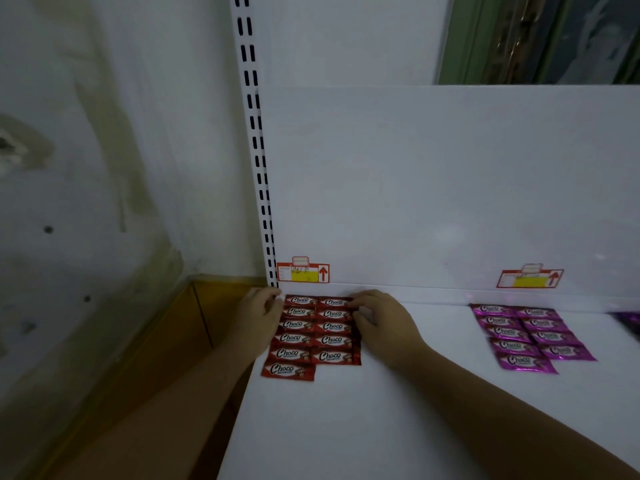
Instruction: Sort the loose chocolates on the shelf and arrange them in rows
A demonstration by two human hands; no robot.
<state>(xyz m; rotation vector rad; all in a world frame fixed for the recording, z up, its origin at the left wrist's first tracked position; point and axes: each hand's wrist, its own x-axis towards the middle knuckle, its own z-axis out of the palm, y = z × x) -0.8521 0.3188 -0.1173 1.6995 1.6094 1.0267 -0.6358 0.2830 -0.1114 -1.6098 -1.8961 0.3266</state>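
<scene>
A person's bare right forearm and left forearm stretch across the flat white shop shelf towards its back left corner, seen from the head camera. There the red foil "Choco" packets lie flat in two touching columns, six on the left and five on the right. The left hand sits against the block's left edge and the right hand against its upper right edge. Both have curled fingers, and in the dim light one cannot tell whether they pinch a packet or only press the stack square. The packets look light, thin and slick, so they would probably skid at a nudge; the crimped ends seem the safest place to pinch, or they could be slid under flat fingertips. Well apart to the right, magenta foil packets of the same brand form two slanting columns. A darker purple wrapper is cut off by the frame's edge. The writing on the red-and-yellow price tags is too blurred to read, and the right hand hides the ends of the top red packets.
</scene>
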